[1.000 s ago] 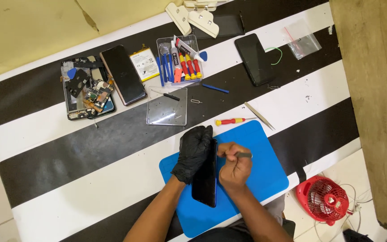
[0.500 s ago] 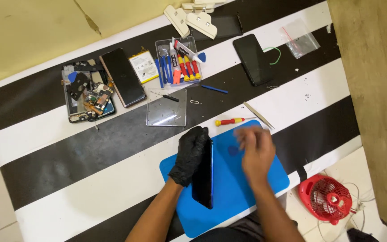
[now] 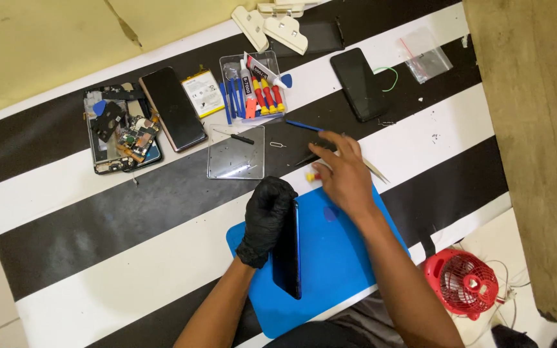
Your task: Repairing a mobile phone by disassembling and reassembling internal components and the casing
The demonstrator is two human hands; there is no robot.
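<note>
Smartphone (image 3: 287, 251) stands on its long edge on the blue work mat (image 3: 336, 258), clamped by the black-gloved left hand (image 3: 267, 218), whose fingers curl over its upper end. Beyond the mat's far edge the bare right hand (image 3: 343, 175) hovers, fingers spread apart and holding nothing, over a small red-and-yellow screwdriver (image 3: 312, 176) and metal tweezers (image 3: 374, 170). Farther off lie a clear plastic tray (image 3: 236, 151), an open tool kit (image 3: 253, 87) and a second dark phone (image 3: 358, 84).
</note>
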